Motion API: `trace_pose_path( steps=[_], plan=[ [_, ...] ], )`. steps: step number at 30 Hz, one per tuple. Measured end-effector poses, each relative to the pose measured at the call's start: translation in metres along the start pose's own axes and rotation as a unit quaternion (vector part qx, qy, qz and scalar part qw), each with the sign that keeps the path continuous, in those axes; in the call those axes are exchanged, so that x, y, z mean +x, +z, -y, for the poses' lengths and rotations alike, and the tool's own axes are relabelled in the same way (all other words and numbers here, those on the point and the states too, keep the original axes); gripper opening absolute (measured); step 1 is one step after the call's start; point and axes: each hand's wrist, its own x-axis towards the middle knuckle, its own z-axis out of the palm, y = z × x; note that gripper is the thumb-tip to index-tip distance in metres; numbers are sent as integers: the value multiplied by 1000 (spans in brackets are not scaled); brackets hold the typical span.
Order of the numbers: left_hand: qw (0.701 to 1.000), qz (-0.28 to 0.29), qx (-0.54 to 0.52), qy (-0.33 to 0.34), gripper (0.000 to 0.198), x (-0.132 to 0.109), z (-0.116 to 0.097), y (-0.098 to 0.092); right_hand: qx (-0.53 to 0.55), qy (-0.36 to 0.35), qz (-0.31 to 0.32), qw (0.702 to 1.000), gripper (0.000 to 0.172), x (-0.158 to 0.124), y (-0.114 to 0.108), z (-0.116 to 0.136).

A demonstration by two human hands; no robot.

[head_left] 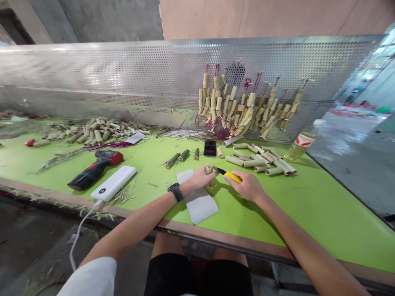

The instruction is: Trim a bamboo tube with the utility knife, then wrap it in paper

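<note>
My left hand [200, 177], with a dark watch on its wrist, is closed around a short piece of bamboo [209, 169]. In my right hand [248, 187] is a yellow utility knife [233, 177], its black tip pointing left at the end of the bamboo. Whether the blade touches the bamboo I cannot tell. Under my left wrist lies a white sheet of paper [202, 206]. Just beyond my hands are a few loose bamboo pieces [184, 155] and a small dark-screened device [210, 148].
At left lie a cordless drill [94, 168], a white power bank [114, 183] with a cable, and a pile of bamboo pieces [95, 131]. Strung bamboo figures [240, 107] hang on the perforated metal panel [138, 82]. Cut tubes [259, 158] and a bottle [304, 142] stand right.
</note>
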Motion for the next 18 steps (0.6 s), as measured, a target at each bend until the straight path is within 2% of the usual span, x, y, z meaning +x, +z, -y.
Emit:
trace_pose_path(
  steps=[4,7,11,14,18],
  plan=[
    [999,22,-38,22,40,-1,-2,1,15,-4,25,1000,52,-1,-2,1],
    [999,21,-43,20,28,-4,-5,2,24,-14,49,998,51,-1,-2,1],
    [999,14,-43,14,16,-6,-10,3,24,-23,50,998,48,-2,-3,2],
    [999,11,-18,26,20,-7,-9,2,33,-19,41,998,49,-3,-1,5],
    [997,-31,54,53,38,-7,-6,1,-12,-6,0,1000,56,0,3,7]
  ],
)
